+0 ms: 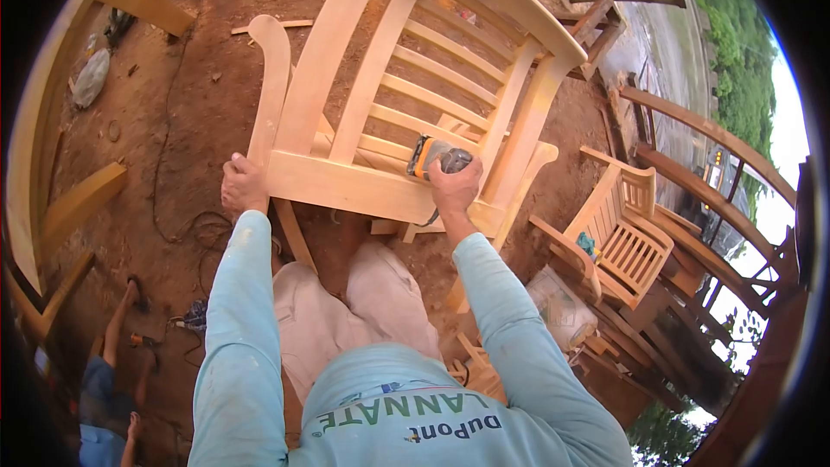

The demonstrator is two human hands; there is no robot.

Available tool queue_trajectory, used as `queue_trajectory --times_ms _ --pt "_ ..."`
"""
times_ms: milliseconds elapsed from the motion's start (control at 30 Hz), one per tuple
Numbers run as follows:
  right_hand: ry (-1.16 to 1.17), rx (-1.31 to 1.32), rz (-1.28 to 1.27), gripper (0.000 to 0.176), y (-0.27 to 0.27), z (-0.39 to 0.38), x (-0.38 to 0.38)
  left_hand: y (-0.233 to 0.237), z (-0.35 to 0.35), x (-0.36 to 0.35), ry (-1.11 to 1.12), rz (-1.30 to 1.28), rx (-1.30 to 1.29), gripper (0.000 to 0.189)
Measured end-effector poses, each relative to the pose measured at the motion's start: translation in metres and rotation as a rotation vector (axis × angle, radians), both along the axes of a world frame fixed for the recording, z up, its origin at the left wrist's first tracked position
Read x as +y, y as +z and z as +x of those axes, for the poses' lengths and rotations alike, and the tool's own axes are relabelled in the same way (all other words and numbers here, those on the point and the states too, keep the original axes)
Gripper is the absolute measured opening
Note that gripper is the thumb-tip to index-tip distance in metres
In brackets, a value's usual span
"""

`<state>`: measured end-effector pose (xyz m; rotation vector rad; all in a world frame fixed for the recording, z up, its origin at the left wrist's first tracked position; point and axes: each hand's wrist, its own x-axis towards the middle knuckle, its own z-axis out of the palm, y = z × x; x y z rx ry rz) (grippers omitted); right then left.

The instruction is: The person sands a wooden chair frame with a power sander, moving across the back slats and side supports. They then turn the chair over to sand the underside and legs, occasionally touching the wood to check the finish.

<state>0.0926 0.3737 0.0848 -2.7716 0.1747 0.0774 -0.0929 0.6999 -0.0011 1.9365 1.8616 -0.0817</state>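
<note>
A pale wooden bench frame (346, 183) with a slatted, curved-top back stands tilted in front of me. My left hand (244, 185) is closed around the frame's left end, where the armrest post meets the wide rail. On the right part of that rail, my right hand (455, 187) grips an orange and black palm sander (422, 157) by its dark top. The sander sits against the wood near the foot of the back slats; its underside is hidden. Below the rail are my knees in light trousers (380, 294).
To the right stands a smaller slatted wooden chair (635, 252) with a blue-green cloth (588, 245) on it. Near it is a whitish sack (558, 304). Large wooden pieces (82, 199) stand at left. A cable (156, 186) crosses the dirt. Another person (108, 406) is at lower left.
</note>
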Motion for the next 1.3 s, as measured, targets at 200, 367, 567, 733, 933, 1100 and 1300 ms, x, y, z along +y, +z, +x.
queue_trajectory --times_ms 200,367,567,733,933,1100,1300 --pt "0.007 -0.021 -0.036 0.082 -0.004 -0.014 0.054 -0.008 -0.003 0.001 0.007 0.025 -0.036 0.054" --pt "-0.025 0.049 -0.019 0.083 0.003 -0.021 0.096 -0.012 -0.004 0.000 0.003 0.038 -0.033 0.053" --pt "-0.002 0.040 0.003 0.080 0.004 -0.029 0.127 -0.010 -0.004 0.000 0.003 0.051 -0.058 0.053" --pt "0.005 0.001 -0.009 0.080 0.006 -0.030 0.131 -0.007 -0.004 0.000 -0.007 0.060 -0.076 0.052" --pt "0.031 0.036 -0.016 0.084 0.003 -0.030 0.129 -0.003 -0.003 -0.001 -0.023 0.076 -0.071 0.050" --pt "0.047 -0.002 -0.057 0.084 -0.002 -0.031 0.121 -0.005 -0.003 -0.002 -0.022 0.096 -0.084 0.050" --pt "-0.067 0.012 -0.097 0.080 0.005 -0.013 0.074 -0.008 -0.003 -0.001 -0.019 0.104 -0.078 0.049"
